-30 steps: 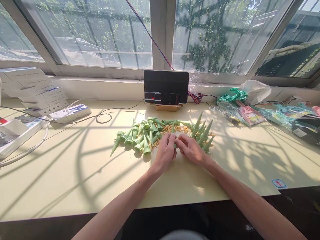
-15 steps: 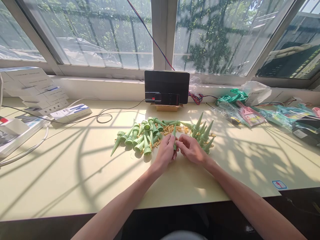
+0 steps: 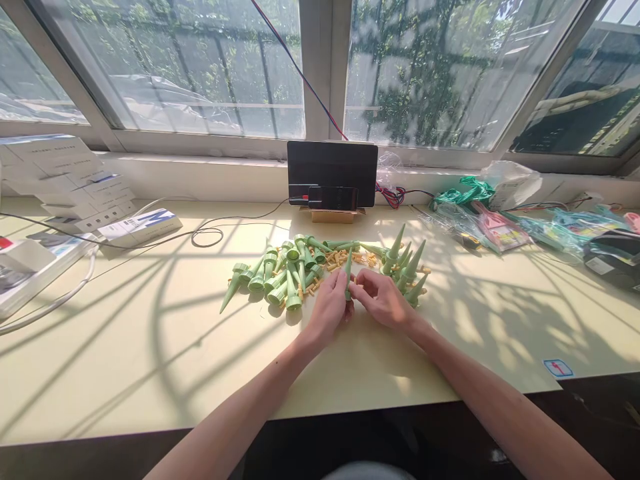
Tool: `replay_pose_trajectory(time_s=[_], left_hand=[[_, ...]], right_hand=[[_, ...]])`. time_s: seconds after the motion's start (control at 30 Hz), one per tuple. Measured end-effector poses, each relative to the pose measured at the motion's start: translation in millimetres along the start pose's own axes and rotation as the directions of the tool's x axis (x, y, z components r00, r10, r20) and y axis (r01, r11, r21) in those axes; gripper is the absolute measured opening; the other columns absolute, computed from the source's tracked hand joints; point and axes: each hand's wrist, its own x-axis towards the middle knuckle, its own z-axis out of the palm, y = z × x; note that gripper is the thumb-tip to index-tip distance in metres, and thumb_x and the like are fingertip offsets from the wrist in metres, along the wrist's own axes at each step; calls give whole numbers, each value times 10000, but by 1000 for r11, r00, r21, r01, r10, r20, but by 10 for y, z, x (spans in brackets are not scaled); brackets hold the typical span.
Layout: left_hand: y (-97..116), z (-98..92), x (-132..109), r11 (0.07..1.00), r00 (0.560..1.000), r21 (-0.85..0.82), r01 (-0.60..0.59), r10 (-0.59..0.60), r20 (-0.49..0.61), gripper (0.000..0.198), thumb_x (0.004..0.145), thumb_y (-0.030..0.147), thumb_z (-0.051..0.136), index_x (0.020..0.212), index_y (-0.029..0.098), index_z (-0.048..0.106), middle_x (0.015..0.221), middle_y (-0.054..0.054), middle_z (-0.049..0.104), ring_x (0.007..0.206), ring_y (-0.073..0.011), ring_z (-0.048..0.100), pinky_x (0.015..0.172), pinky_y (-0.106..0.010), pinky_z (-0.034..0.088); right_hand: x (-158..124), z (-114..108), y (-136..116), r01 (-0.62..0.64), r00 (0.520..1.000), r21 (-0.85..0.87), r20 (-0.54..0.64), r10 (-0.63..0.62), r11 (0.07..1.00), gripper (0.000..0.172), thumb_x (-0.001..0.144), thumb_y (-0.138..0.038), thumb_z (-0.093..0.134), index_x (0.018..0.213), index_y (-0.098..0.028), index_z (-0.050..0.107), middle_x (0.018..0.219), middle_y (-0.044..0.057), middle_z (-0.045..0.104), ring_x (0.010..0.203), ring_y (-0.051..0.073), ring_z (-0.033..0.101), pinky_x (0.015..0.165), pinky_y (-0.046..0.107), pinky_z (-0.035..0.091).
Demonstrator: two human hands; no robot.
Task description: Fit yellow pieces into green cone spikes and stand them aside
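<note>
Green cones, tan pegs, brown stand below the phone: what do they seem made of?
Green cones: probably moulded plastic, satin, given even colour and soft sheen.
Tan pegs: dull, even colour; wood or plastic, too small to tell.
Brown stand: likely cardboard, matt, from its plain brown face.

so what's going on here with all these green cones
A person's left hand holds a green, pointed plastic cone tip up. The right hand is close beside it, fingers bent toward its lower part; whether they pinch anything is too small to tell. A loose heap of similar green cones lies to the left, small tan cylindrical pegs lie scattered beyond the hands, and more green cones point upward on the right.
</note>
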Motion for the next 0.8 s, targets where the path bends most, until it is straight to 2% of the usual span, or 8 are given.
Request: replay_pose_trajectory(time_s=[0.07,0.2,0.33,0.5,0.63,0.8], left_hand=[[-13,-3,9,1000,1000,7,0,0,0,309,1017,408,518,772,218,518,649,21,509,441,-96,454,396,-213,363],[-33,-5,16,1000,1000,13,4,-4,8,330,1030,372,480,754,215,568,632,9,509,495,-113,481,419,-214,405],[-27,-2,7,1000,1000,-4,8,-8,-12,361,1002,390,543,690,208,538,649,17,459,512,-105,455,424,-214,414],[-29,-4,10,1000,1000,-10,15,-14,18,395,967,454,580,665,209,509,623,22,437,490,-100,437,413,-214,389],[-45,-2,13,1000,998,-5,5,-5,63,432,928,519,619,651,212,496,593,32,420,453,-85,391,395,-211,356],[-46,0,1,1000,995,-28,7,-4,95,398,919,495,622,661,207,526,599,34,434,450,-74,377,390,-201,333]], right_hand=[[-3,3,-7,12,1000,0,-1,-12,1000,297,947,-404,586,744,-227,460,610,-54,446,555,122,389,550,272,324],[-18,6,-25,14,1000,15,25,-14,1000,287,940,-387,594,742,-225,464,617,-44,512,556,122,422,555,273,342],[-30,-6,-56,33,998,14,58,-34,999,304,915,-381,624,720,-228,449,605,-42,513,555,124,430,545,272,336],[-34,-17,-86,43,997,4,65,-43,999,307,889,-370,654,713,-230,445,593,-44,516,563,125,433,554,272,358],[-41,-6,-81,68,996,28,59,-70,997,268,867,-297,655,715,-229,446,578,-55,506,554,119,424,543,260,346],[-51,6,-66,82,993,85,75,-88,993,210,898,-263,623,743,-227,486,581,-50,546,526,122,477,531,253,358]])
